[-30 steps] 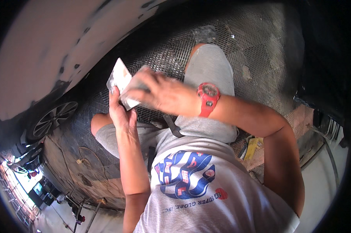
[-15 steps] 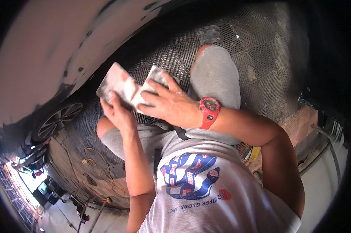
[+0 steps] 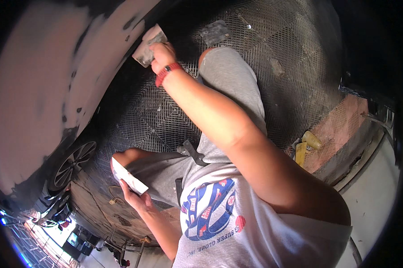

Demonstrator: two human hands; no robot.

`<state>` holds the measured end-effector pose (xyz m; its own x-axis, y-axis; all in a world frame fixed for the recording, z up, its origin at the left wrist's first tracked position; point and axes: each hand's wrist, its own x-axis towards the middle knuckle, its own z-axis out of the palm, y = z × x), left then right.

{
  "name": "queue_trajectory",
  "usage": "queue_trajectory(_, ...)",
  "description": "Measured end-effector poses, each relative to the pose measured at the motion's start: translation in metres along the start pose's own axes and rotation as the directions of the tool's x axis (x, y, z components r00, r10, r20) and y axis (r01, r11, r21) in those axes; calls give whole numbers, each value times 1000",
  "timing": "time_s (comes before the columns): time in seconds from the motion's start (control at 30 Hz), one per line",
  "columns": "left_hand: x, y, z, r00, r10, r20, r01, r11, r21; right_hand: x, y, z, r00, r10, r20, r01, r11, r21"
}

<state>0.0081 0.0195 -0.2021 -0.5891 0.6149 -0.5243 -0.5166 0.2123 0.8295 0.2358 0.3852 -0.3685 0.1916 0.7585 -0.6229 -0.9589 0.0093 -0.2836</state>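
My right hand reaches far forward, its fingers closed on a flat putty spreader, a thin rectangular plate smeared grey and pink. The spreader is right beside the lower edge of a vehicle body panel, dull pinkish with dark patches; whether they touch I cannot tell. Lower down, near my left knee, my left hand grips a putty board, a flat white rectangle tilted nearly edge-on. Most of the board's face is turned out of sight.
A spoked wheel stands at the left, beyond my knee. Black grid matting covers the floor around my legs. A yellowish cup and a yellow packet lie to my right. A dark flat scrap rests on the mat ahead.
My hands have separated. The right one has moved forward with the spreader to the panel's edge; the left has lowered toward my left knee, tilting the board.
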Motion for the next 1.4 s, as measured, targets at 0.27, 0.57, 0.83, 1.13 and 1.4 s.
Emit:
queue_trajectory(0.27, -1, -8, -11, 1000, 25, -17, -25, 999, -41, 14, 4, 40, 999, -24, -47, 24, 1000, 6)
queue_trajectory(0.57, -3, -9, -20, 994, 59, -97, -56, 998, 29, -7, 2, 75, 998, 29, -61, -25, 998, 64)
queue_trajectory(0.83, 0, -10, -15, 998, 59, -31, -58, 998, 20, -54, 1, 108, 993, -111, -33, 113, 990, 84)
queue_trajectory(1.13, 0, -11, -6, 998, 67, -8, -66, 998, 19, 19, -7, 4, 982, 151, -113, -151, 989, 9)
queue_trajectory(1.4, 0, -12, -12, 997, 76, -3, -76, 997, 33, 54, -6, 18, 996, 82, -45, -86, 993, -79)
